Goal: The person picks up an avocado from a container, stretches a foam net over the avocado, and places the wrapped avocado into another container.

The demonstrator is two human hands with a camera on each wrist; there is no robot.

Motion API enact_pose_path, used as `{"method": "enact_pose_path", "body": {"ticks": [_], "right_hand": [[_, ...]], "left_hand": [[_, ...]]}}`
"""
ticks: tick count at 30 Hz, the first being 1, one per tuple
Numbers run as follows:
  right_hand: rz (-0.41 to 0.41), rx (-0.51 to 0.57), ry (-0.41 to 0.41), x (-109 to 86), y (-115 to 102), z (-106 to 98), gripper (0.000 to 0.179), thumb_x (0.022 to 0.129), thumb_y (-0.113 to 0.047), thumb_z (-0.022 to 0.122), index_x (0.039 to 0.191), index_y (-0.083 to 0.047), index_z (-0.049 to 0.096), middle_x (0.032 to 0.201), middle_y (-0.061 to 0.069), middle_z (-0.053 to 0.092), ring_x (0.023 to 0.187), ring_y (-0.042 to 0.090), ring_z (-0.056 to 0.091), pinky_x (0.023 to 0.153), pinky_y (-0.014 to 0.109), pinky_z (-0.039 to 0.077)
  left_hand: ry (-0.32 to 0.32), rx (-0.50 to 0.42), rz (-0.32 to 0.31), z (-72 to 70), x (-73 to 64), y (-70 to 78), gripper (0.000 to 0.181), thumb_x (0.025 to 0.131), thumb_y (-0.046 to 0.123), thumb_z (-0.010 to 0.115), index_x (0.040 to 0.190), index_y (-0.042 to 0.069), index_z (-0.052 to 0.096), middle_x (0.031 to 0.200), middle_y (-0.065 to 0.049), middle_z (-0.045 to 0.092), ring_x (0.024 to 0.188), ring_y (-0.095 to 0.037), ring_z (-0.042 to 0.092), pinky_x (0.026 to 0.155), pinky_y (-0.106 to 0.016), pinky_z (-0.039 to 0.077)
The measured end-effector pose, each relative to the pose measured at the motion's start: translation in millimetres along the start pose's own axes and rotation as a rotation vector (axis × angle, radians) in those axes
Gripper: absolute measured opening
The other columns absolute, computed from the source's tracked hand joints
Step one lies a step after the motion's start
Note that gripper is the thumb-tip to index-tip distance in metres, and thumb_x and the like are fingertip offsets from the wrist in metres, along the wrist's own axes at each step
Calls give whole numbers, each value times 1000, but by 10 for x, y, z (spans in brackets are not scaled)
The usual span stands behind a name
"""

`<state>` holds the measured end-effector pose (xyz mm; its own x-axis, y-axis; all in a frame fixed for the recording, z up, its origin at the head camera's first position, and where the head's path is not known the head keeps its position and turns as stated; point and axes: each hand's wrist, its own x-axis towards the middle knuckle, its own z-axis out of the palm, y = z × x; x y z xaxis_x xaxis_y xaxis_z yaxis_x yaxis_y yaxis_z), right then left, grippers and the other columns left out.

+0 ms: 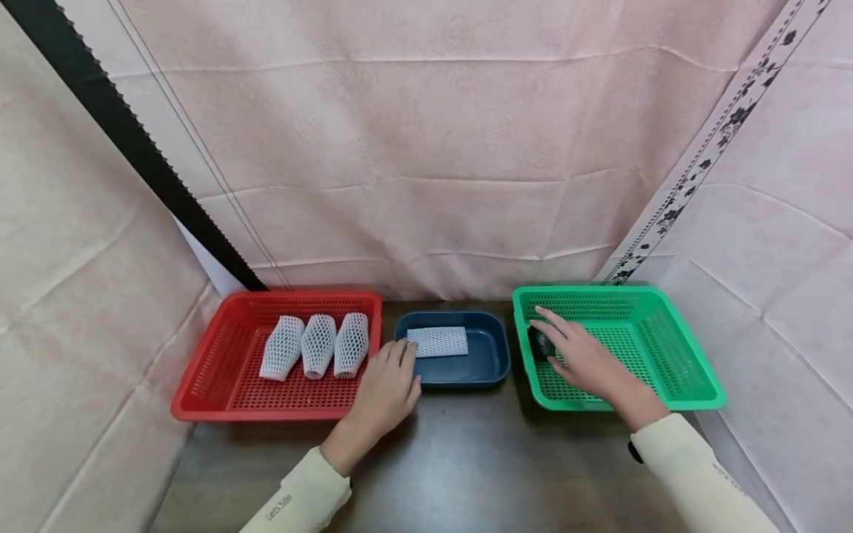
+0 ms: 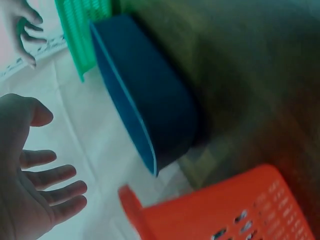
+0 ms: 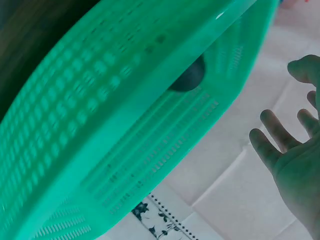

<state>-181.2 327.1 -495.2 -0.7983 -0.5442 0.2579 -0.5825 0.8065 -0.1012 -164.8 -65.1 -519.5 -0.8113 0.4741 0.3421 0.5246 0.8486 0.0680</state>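
Observation:
My left hand [image 1: 389, 386] is over the left end of the dark blue tray [image 1: 489, 359], its fingertips beside a flat white foam net sleeve [image 1: 445, 342] lying in it. The left wrist view shows the fingers loosely spread with nothing in them. My right hand [image 1: 586, 361] reaches over the green basket [image 1: 696, 377], its fingers spread around a dark, rounded, avocado-like fruit [image 1: 541, 343] near the basket's left wall. In the right wrist view the hand is above the basket, apart from the fruit [image 3: 190, 77], which the rim partly hides.
A red basket [image 1: 223, 407] at the left holds three bulging white foam net sleeves [image 1: 318, 346]. Both baskets and the tray stand in a row on a dark table [image 1: 466, 459]. Pale cloth [image 1: 433, 148] hangs behind and at both sides.

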Motion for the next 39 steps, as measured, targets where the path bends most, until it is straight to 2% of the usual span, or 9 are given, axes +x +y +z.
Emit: {"method": "enact_pose_path", "body": {"ticks": [6,9,16,20,25,29,35,39], "right_hand": [[39,-9,-166,38,169,10,81,84,-9,85,154,-8,44,166,14,34,133,43,52,103,54,52],[42,-7,-225,87,243,37,82,84,-7,84,154,-9,44,165,15,35,135,43,50,103,54,52],[79,12,-344,212,426,121,79,82,-3,85,152,-10,48,164,16,37,139,45,46,106,59,49],[69,-6,-395,267,490,147,79,82,-4,85,152,-9,49,164,18,37,139,48,46,106,60,48],[66,-3,-442,345,511,207,80,82,-3,85,153,-8,48,164,20,36,141,50,44,105,60,49],[159,99,-482,413,540,291,79,88,-6,79,157,-5,40,165,23,31,143,54,38,108,63,45],[409,326,-517,480,619,423,83,101,-27,64,161,6,18,165,34,17,150,54,22,117,67,30],[511,385,-539,519,624,443,90,102,-36,60,159,13,10,163,40,13,150,56,17,119,68,27]], "left_hand": [[-79,15,45,132,-19,110,59,98,37,65,145,4,54,144,-17,58,130,-31,58,106,-47,52],[-101,30,67,211,-42,133,55,99,37,64,144,5,56,142,-15,60,129,-30,58,105,-45,53],[-59,47,98,438,-87,137,50,98,33,67,139,5,60,136,-14,65,125,-29,61,105,-44,54],[-73,44,122,532,-78,108,50,97,31,70,139,6,60,135,-13,65,126,-28,61,108,-45,51],[-78,35,161,629,-85,90,46,97,30,71,137,7,62,130,-11,68,119,-25,65,105,-43,53],[-56,51,182,699,-93,72,43,96,29,72,133,8,65,125,-10,71,112,-24,68,100,-42,56],[-14,96,204,754,-96,56,32,97,26,71,124,9,70,113,-8,73,101,-22,69,89,-38,58],[-2,132,210,755,-93,51,22,100,21,66,118,9,71,106,-7,73,95,-21,68,83,-36,58]]}}
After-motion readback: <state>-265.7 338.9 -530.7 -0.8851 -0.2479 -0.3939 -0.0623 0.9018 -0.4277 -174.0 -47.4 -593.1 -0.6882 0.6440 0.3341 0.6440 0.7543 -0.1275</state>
